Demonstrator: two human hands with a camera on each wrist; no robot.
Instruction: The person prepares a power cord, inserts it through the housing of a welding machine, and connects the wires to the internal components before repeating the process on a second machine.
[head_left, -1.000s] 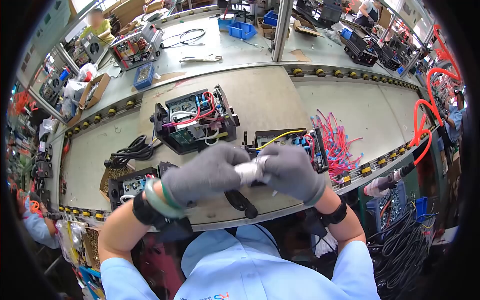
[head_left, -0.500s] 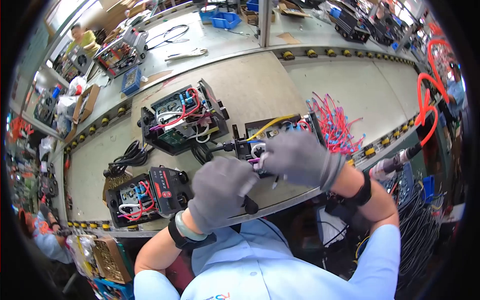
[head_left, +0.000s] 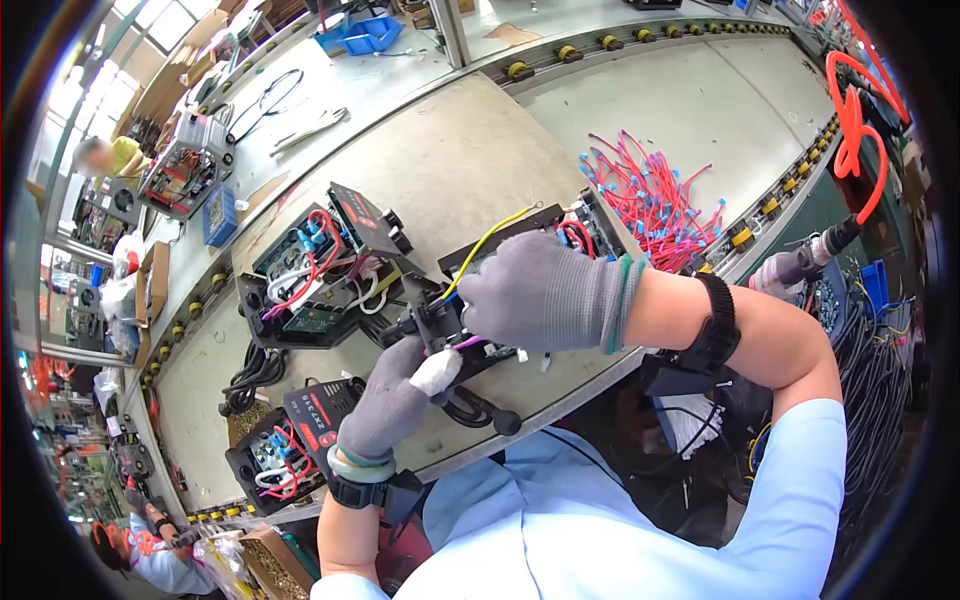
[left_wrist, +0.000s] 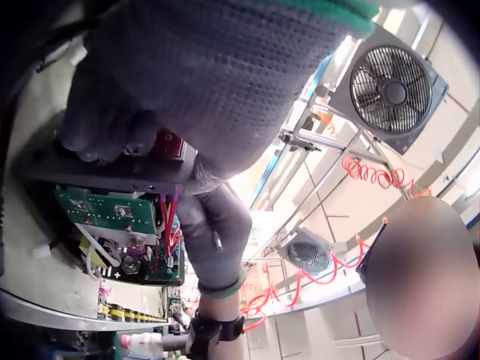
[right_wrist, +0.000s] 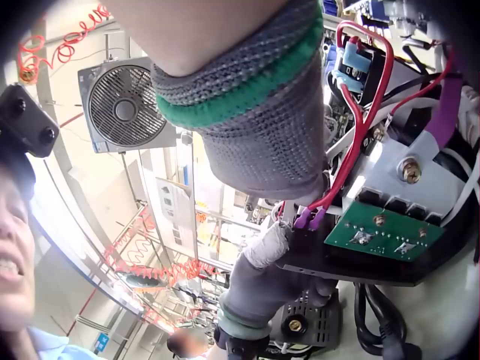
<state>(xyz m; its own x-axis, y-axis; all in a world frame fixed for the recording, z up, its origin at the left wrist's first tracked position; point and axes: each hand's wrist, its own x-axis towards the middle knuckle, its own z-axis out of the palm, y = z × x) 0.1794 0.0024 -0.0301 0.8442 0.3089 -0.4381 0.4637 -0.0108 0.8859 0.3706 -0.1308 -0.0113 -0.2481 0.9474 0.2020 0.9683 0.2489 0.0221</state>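
Note:
In the head view my left hand (head_left: 385, 400), in a grey glove with a white-wrapped thumb, grips a black end panel (head_left: 435, 325) of an open electrical unit. The right wrist view shows that thumb on the panel's edge. A red rocker switch (left_wrist: 169, 144) sits in the panel below my left palm. My right hand (head_left: 545, 295), also gloved, is bent over the panel's inner side, fingers curled at red wires (right_wrist: 351, 161) with purple terminals (right_wrist: 309, 219). Its fingertips are largely hidden. A green circuit board (right_wrist: 382, 229) stands behind the panel. A yellow wire (head_left: 480, 250) rises from the unit.
Two similar open units, one behind (head_left: 310, 265) and one at left (head_left: 285, 450), stand on the bench. A heap of red wires (head_left: 655, 205) lies at right. Black cables (head_left: 470, 410) lie by the front edge. An air tool (head_left: 800, 265) hangs on a red coiled hose (head_left: 850, 130).
Both hands were together over a blurred white patch in front of the unit. They have parted: the right went to the unit's wires, the left took hold of its panel. The head view has turned.

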